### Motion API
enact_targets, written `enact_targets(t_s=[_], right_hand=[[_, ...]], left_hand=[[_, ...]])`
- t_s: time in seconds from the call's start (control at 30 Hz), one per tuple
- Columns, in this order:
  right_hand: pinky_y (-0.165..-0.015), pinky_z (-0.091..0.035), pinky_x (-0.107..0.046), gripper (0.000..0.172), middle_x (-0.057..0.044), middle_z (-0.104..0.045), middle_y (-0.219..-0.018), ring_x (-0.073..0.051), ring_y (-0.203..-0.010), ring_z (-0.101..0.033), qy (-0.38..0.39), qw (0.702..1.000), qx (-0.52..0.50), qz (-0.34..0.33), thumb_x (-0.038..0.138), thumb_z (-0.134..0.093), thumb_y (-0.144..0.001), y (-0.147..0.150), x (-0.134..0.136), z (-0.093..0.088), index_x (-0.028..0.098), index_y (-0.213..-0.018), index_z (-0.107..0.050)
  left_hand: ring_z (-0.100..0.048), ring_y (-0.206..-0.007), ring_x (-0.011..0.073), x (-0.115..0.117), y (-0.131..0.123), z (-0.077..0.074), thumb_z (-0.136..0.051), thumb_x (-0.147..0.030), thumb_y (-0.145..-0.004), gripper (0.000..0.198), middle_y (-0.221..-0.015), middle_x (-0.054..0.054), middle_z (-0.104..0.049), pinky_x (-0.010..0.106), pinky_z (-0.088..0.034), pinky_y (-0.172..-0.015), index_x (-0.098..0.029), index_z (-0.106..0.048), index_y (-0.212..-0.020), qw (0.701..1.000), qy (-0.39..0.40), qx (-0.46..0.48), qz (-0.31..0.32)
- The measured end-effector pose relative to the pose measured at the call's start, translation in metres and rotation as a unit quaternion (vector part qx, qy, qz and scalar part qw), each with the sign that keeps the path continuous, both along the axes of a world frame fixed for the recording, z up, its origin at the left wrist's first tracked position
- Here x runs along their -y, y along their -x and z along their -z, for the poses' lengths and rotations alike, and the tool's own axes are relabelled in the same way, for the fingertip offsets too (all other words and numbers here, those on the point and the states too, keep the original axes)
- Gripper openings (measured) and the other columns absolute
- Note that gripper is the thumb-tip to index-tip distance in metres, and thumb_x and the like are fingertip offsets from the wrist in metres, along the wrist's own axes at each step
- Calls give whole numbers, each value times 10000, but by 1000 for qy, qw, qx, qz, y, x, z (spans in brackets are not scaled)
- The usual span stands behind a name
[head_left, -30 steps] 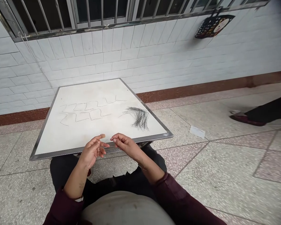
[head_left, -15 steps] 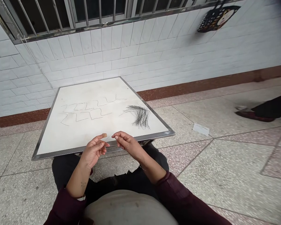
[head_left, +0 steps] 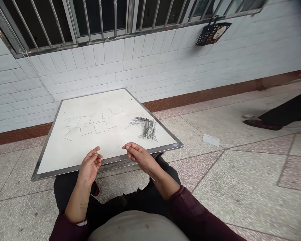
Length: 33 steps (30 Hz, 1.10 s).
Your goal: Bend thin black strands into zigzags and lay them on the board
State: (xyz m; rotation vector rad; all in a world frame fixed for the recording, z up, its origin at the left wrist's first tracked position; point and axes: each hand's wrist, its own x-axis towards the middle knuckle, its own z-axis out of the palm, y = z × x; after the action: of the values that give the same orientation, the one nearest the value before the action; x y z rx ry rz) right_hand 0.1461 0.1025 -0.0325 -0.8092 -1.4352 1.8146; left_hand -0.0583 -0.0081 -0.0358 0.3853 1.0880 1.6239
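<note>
Dark thin strand [head_left: 115, 148], apparently pinched in right fingers [head_left: 130, 146], left fingers [head_left: 92, 153] loosely apart

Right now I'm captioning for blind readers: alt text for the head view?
A person's right hand pinches a thin dark strand over a white, grey-edged tabletop; their left hand has a tan fingertip patch. Beyond lie zigzag dark lines and a black strand pile.

Thin dark hair-like strand [head_left: 115, 148] — gently curved, pinched at right end. Loose, fanned black heap of fine strands [head_left: 148, 128]. Left of it, dark zigzag strands [head_left: 94, 129] — two rough rows.
</note>
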Motion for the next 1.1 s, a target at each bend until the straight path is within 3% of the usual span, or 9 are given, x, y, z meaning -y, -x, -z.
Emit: enact_targets(t_s=[0.2,0.3,0.6,0.87,1.1], right_hand=[[-450,-213,-217,349,53,-498,-567,-62,-458,-320,-19,997,39,-56,519,-639,-806,6,10,5,178,-879,-621],[-452,-228,-211,361,54,-510,-573,-60,-462,-333,-28,996,51,-72,530,-638,-806,7,13,6,177,-882,-618],[-464,-230,-215,348,47,-506,-585,-66,-471,-335,-5,997,36,-62,525,-609,-834,8,17,5,179,-870,-622],[-476,-227,-226,404,34,-517,-625,-73,-488,-345,1,997,12,-72,570,-517,-885,7,18,4,180,-911,-619],[-462,-192,-215,358,50,-511,-608,-60,-469,-317,12,997,9,-71,515,-644,-814,9,17,9,183,-944,-606]], left_hand=[[-628,-750,135,3,-20,-7,-690,-354,-817,459,-868,83,-701,244,-485,-678,-139,-603,-1213,993,-15,-58,97],[-625,-741,136,4,-26,-9,-705,-335,-811,488,-869,88,-708,251,-474,-692,-140,-593,-1244,988,-17,-61,139],[-602,-701,108,5,-29,-8,-718,-239,-791,500,-878,94,-714,225,-458,-653,-134,-597,-1265,990,-28,12,137],[-502,-576,49,3,-29,-2,-724,-193,-780,451,-743,39,-657,166,-390,-551,-127,-628,-1216,990,-33,46,127],[-544,-606,61,4,-28,-2,-725,-203,-781,467,-779,55,-685,175,-413,-582,-134,-616,-1230,991,-17,32,127]])
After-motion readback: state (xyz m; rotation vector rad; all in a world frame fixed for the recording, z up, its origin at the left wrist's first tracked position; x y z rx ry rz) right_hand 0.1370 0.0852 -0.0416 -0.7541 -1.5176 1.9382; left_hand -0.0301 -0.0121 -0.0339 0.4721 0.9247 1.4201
